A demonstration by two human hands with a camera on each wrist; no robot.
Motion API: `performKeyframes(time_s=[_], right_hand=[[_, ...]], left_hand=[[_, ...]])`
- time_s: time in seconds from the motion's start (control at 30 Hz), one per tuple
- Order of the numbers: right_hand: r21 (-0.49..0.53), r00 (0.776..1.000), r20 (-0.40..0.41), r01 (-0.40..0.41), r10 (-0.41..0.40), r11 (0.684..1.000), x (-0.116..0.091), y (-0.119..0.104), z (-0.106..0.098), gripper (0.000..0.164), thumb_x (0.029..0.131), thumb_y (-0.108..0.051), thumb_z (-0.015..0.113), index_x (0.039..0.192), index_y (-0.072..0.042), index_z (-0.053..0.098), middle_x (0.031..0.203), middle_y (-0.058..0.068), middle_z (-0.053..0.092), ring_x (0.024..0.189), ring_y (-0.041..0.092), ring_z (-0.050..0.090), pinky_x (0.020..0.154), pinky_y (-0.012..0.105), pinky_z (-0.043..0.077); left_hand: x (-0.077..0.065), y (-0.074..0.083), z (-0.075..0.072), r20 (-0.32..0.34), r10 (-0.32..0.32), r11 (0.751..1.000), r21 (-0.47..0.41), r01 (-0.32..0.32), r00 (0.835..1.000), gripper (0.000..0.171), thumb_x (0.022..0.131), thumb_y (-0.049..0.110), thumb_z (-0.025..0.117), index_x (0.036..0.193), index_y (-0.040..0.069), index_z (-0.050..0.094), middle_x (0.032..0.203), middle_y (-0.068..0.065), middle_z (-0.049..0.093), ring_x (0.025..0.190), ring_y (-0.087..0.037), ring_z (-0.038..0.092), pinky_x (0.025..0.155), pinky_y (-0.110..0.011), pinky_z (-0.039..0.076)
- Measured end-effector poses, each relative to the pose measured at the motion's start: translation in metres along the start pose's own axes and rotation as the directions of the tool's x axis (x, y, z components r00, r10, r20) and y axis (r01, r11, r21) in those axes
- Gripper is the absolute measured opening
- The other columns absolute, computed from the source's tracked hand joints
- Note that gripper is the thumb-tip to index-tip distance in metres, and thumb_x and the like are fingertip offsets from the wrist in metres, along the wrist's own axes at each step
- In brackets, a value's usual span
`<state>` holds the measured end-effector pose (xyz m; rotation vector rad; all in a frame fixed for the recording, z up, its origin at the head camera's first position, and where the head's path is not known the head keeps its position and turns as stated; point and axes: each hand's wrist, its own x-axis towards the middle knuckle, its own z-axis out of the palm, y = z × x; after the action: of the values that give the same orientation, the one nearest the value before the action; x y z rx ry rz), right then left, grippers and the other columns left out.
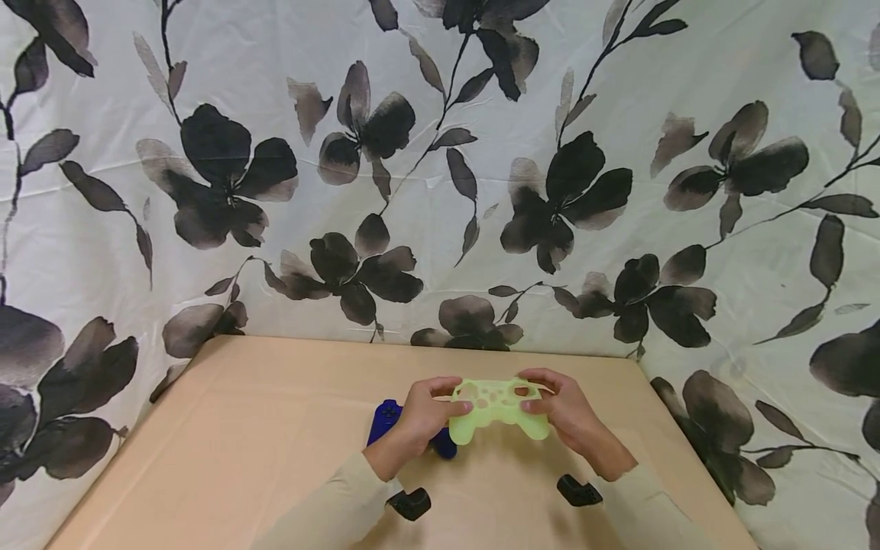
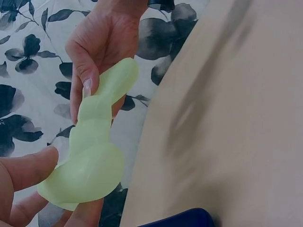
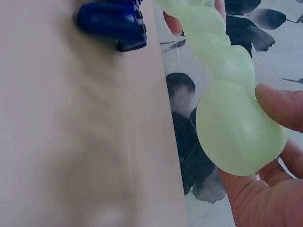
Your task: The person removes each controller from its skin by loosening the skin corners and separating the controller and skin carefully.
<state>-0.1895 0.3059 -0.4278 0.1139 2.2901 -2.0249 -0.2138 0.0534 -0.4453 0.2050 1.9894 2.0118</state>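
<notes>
A pale yellow-green silicone controller cover [image 1: 500,411] is held up above the table between both hands, its cutout holes showing in the head view. My left hand [image 1: 425,412] pinches its left end, thumb on the front and fingers behind. At the other end my right hand [image 1: 569,411] grips it the same way. In the left wrist view the cover [image 2: 92,175] appears from its side, as does the cover [image 3: 239,127] in the right wrist view. A dark blue game controller [image 1: 385,416] lies on the table, partly hidden behind the left hand.
The tan table [image 1: 275,428] backs onto a white cloth [image 1: 467,198] printed with dark flowers. Each wrist wears a black camera, the left wrist camera [image 1: 410,504] and the right wrist camera [image 1: 579,491]. Shadows of the hands fall across the tabletop.
</notes>
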Motion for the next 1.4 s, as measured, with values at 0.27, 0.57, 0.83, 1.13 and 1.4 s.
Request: performKeyframes(time_s=[0.27,0.57,0.83,1.13,1.4], right_hand=[[-0.011,1.000,-0.022,-0.015,0.015,1.000,0.000,0.004,-0.010,0.054,0.082,0.013,0.065,0.134,0.004,0.052,0.135,0.018,0.052,0.116,0.025,0.064,0.080,0.027,0.059],[-0.039,0.999,-0.043,-0.009,0.007,0.999,0.001,0.008,-0.020,0.054,0.083,0.012,0.065,0.134,0.005,0.052,0.138,0.022,0.049,0.117,0.029,0.062,0.081,0.026,0.058],[-0.059,0.998,-0.062,-0.017,0.013,0.998,0.003,0.013,-0.027,0.054,0.083,0.012,0.065,0.135,0.004,0.051,0.140,0.022,0.047,0.120,0.031,0.059,0.082,0.025,0.057],[-0.052,0.997,-0.075,-0.037,0.033,0.998,0.009,0.032,-0.038,0.055,0.082,0.012,0.066,0.134,0.005,0.051,0.136,0.019,0.048,0.122,0.032,0.059,0.082,0.024,0.057],[-0.055,0.995,-0.082,-0.056,0.051,0.997,0.011,0.042,-0.039,0.053,0.083,0.013,0.063,0.134,0.007,0.050,0.138,0.022,0.047,0.120,0.032,0.060,0.081,0.023,0.057]], left_hand=[[0.010,-0.009,0.013,-0.026,0.028,0.998,0.051,-0.027,0.999,0.050,0.079,0.012,0.082,0.126,0.009,0.067,0.123,-0.017,0.062,0.091,-0.018,0.068,0.080,-0.030,0.059],[0.012,-0.012,0.025,-0.044,0.026,0.997,0.068,-0.023,0.999,0.049,0.079,0.012,0.082,0.126,0.009,0.067,0.122,-0.016,0.064,0.092,-0.018,0.068,0.079,-0.029,0.059],[0.016,-0.015,0.033,-0.051,0.050,0.994,0.101,-0.045,0.997,0.049,0.079,0.012,0.082,0.126,0.009,0.067,0.120,-0.014,0.066,0.093,-0.017,0.067,0.077,-0.027,0.058],[0.023,-0.026,0.047,-0.068,0.038,0.989,0.145,-0.028,0.997,0.050,0.078,0.013,0.083,0.125,0.009,0.068,0.118,-0.013,0.066,0.090,-0.014,0.066,0.074,-0.026,0.058],[0.025,-0.034,0.053,-0.088,0.019,0.980,0.198,-0.001,0.996,0.049,0.076,0.012,0.084,0.123,0.010,0.069,0.113,-0.011,0.066,0.091,-0.016,0.061,0.071,-0.025,0.056]])
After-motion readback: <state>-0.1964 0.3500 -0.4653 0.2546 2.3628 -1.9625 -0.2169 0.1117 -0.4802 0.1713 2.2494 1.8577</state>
